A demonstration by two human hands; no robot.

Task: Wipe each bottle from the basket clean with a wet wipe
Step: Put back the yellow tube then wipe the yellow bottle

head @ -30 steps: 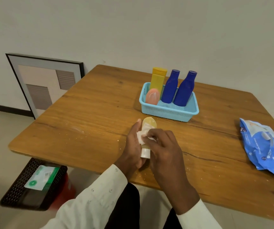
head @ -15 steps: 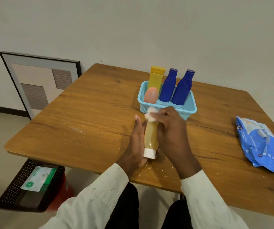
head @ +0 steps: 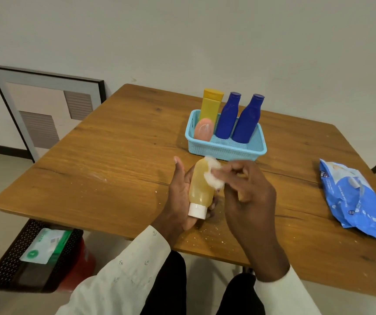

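My left hand (head: pixel 179 196) cradles a translucent amber bottle (head: pixel 200 189) with its white cap toward me, just above the table. With its fingertips my right hand (head: pixel 248 192) pinches a crumpled white wet wipe (head: pixel 213 175) against the bottle's upper right side. Behind them stands a light blue basket (head: pixel 225 150). It holds a yellow bottle (head: pixel 211 104), two dark blue bottles (head: pixel 229 114) (head: pixel 248 120) and a peach-coloured bottle (head: pixel 203 129).
A blue pack of wet wipes (head: pixel 357 201) lies on the wooden table (head: pixel 119 160) at the right. White crumbs dot the table near its front edge. On the floor at the left are a black perforated bin (head: pixel 12 258) and a framed picture (head: pixel 44 112) leaning on the wall.
My right hand has slid the wipe from the bottle's middle up to its far end, then a little down its right side. The left hand keeps hold of the bottle.
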